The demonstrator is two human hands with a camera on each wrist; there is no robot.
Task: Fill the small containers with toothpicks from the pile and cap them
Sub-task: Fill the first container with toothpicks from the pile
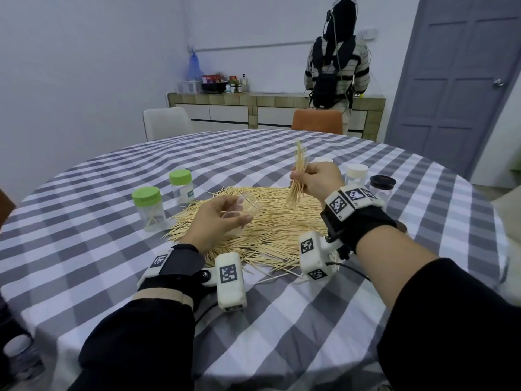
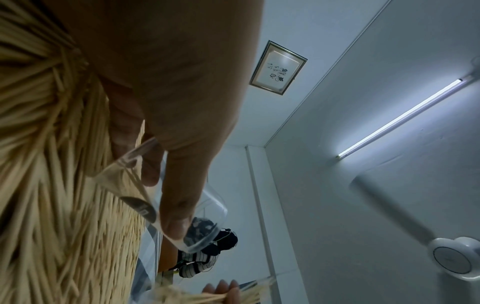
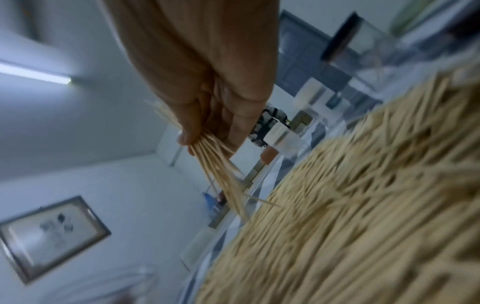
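Wooden toothpick bundle (image 1: 297, 176) pinched in right hand (image 1: 320, 180) fingers; left hand (image 1: 217, 221) fingers grip clear container (image 1: 248, 206).

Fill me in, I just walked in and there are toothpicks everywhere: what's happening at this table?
A person is packing toothpicks into small containers. Their left hand holds an open clear container tilted over the pile of toothpicks, while the right hand pinches a bundle of toothpicks lifted above it, not yet inserted. Two green-capped containers stand left of the pile; a few more capped ones sit to the right.
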